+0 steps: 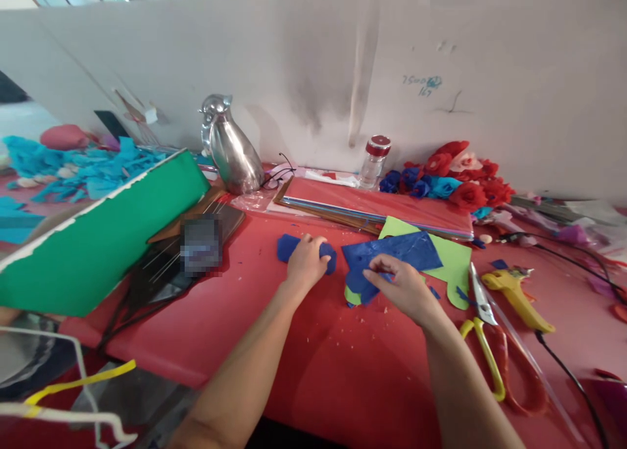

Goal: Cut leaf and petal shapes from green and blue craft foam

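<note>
On the red tabletop, my left hand (307, 261) lies over a small dark-blue piece of felt-like sheet (287, 247), fingers and thumb curled at its right part. To the right, my right hand (399, 284) has its thumb and forefinger drawn close together over a larger blue sheet (416, 249). Anything between those fingertips is too small to make out. Beneath the larger blue sheet lies a light-green sheet (453, 259) with cut, rounded edges. Small blue scraps and pale crumbs are scattered near both hands.
Large scissors (484, 312) and a yellow glue gun (519, 302) with its cord lie at right. Behind are stacked coloured sheets (353, 200), fabric-like flowers (470, 181), a glass jar (375, 165) and a steel jug (232, 148). A green panel (112, 233) leans at left.
</note>
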A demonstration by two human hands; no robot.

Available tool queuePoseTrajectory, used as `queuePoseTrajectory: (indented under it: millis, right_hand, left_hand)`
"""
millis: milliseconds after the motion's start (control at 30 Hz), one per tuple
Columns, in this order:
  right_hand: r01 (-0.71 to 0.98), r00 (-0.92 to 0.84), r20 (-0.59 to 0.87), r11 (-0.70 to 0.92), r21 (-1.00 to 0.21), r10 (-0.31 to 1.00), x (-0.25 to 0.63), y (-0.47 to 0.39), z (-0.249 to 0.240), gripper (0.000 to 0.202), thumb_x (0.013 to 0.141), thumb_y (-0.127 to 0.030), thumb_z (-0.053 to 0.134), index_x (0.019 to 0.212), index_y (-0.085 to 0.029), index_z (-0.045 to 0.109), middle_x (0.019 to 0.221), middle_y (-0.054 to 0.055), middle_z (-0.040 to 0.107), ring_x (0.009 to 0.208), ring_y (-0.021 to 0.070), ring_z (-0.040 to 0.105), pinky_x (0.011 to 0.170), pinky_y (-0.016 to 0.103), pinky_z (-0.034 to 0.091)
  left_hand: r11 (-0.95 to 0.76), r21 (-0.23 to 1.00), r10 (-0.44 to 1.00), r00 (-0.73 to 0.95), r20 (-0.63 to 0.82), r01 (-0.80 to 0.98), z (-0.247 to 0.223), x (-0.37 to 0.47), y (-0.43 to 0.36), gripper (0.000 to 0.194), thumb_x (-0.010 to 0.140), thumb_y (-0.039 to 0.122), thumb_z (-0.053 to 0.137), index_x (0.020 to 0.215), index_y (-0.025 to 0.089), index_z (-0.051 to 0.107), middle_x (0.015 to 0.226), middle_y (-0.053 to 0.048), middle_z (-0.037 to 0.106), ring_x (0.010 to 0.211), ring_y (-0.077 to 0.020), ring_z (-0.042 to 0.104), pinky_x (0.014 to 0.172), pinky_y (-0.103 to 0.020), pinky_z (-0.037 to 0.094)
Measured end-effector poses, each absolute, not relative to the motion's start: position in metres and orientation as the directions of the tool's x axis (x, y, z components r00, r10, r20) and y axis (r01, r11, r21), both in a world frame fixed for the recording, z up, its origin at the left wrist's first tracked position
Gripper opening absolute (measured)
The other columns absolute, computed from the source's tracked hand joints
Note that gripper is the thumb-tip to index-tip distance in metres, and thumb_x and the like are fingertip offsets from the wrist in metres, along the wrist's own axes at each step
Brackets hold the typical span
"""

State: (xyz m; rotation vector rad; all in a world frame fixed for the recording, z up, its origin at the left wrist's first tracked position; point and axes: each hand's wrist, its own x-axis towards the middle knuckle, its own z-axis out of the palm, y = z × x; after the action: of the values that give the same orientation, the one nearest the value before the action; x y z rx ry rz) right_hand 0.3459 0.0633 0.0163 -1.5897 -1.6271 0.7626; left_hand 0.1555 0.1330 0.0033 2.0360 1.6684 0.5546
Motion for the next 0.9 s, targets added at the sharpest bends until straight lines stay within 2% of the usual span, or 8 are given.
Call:
queuePoseTrajectory:
  millis: [100, 200, 267, 367, 567, 700, 800, 900]
  right_hand:
    - [0.376, 0.126, 0.104, 0.05, -0.925, 0.987, 0.34, 0.065, 0.016, 0.026, 0.077, -0.046, 0.061, 0.069, -0.022, 0.054, 0.063, -0.002, 0.057, 0.058, 0.0142, 0.052, 0.056, 0.026, 0.038]
    - [0.226, 0.192, 0.051, 0.006, -0.974, 0.98, 0.333, 0.066, 0.014, 0.035, 0.074, -0.055, 0.064, 0.072, -0.022, 0.053, 0.054, -0.005, 0.05, 0.049, 0.0109, 0.042, 0.048, 0.024, 0.031]
    - [0.163, 0.218, 0.012, -0.024, -0.986, 0.976, 0.33, 0.067, 0.013, 0.04, 0.07, -0.059, 0.067, 0.074, -0.022, 0.054, 0.05, -0.007, 0.047, 0.045, 0.0098, 0.037, 0.044, 0.023, 0.028]
    - [0.102, 0.238, -0.025, -0.051, -0.993, 0.971, 0.328, 0.067, 0.011, 0.045, 0.067, -0.063, 0.068, 0.078, -0.021, 0.057, 0.053, -0.005, 0.053, 0.047, 0.011, 0.042, 0.046, 0.023, 0.033]
    - [0.135, 0.379, 0.075, 0.025, -0.991, 0.922, 0.335, 0.069, 0.015, 0.046, 0.084, -0.062, 0.049, 0.093, -0.02, 0.064, 0.076, 0.004, 0.066, 0.069, 0.0179, 0.06, 0.061, 0.028, 0.047]
    - [0.33, 0.418, 0.139, -0.008, -0.944, 0.898, 0.35, 0.057, 0.035, 0.034, 0.083, -0.051, 0.053, 0.097, -0.021, 0.062, 0.078, 0.005, 0.069, 0.072, 0.0201, 0.064, 0.066, 0.032, 0.05]
    - [0.626, 0.392, 0.158, -0.137, -0.768, 0.906, 0.375, 0.026, 0.044, 0.032, 0.082, -0.048, 0.054, 0.098, -0.025, 0.067, 0.087, 0.006, 0.072, 0.074, 0.022, 0.066, 0.066, 0.033, 0.05]
    - [0.757, 0.428, 0.141, -0.269, -0.595, 0.893, 0.411, -0.02, 0.029, 0.037, 0.08, -0.053, 0.05, 0.097, -0.025, 0.067, 0.086, 0.006, 0.072, 0.071, 0.0235, 0.067, 0.064, 0.034, 0.051]
  left_hand:
    - [-0.128, 0.785, 0.989, 0.135, 0.058, 0.606, 0.011, 0.157, 0.131, 0.023, 0.083, 0.02, 0.06, 0.105, 0.019, 0.066, 0.108, -0.009, 0.064, 0.098, -0.0209, 0.06, 0.092, -0.033, 0.044]
    - [0.073, 0.983, 0.918, 0.373, -0.133, 0.171, 0.019, 0.164, 0.122, 0.031, 0.083, 0.038, 0.062, 0.107, 0.018, 0.066, 0.103, -0.008, 0.067, 0.091, -0.0193, 0.061, 0.085, -0.032, 0.046]
    - [0.287, 0.957, 0.82, 0.525, -0.23, -0.03, 0.021, 0.171, 0.113, 0.044, 0.071, 0.039, 0.076, 0.109, 0.019, 0.066, 0.1, -0.007, 0.068, 0.091, -0.0195, 0.061, 0.083, -0.032, 0.046]
    - [0.446, 0.879, 0.796, 0.524, -0.304, -0.168, 0.019, 0.181, 0.104, 0.049, 0.053, 0.03, 0.088, 0.096, 0.017, 0.069, 0.088, -0.004, 0.069, 0.082, -0.0174, 0.062, 0.08, -0.03, 0.045]
    - [0.519, 0.792, 0.821, 0.445, -0.358, -0.321, 0.015, 0.187, 0.108, 0.031, 0.059, 0.023, 0.083, 0.086, 0.015, 0.069, 0.079, -0.003, 0.07, 0.067, -0.0135, 0.062, 0.069, -0.029, 0.049]
    - [0.518, 0.769, 0.838, 0.402, -0.369, -0.374, 0.014, 0.184, 0.113, 0.018, 0.066, 0.017, 0.076, 0.081, 0.015, 0.065, 0.071, -0.001, 0.067, 0.059, -0.0112, 0.06, 0.063, -0.027, 0.05]
    - [0.509, 0.768, 0.85, 0.366, -0.378, -0.389, 0.013, 0.183, 0.113, 0.02, 0.068, 0.011, 0.072, 0.084, 0.016, 0.061, 0.073, 0.0, 0.066, 0.059, -0.0106, 0.061, 0.06, -0.024, 0.049]
    - [0.493, 0.777, 0.862, 0.337, -0.378, -0.39, 0.012, 0.184, 0.114, 0.025, 0.065, 0.009, 0.072, 0.085, 0.018, 0.06, 0.074, 0.0, 0.066, 0.059, -0.0113, 0.062, 0.058, -0.024, 0.048]
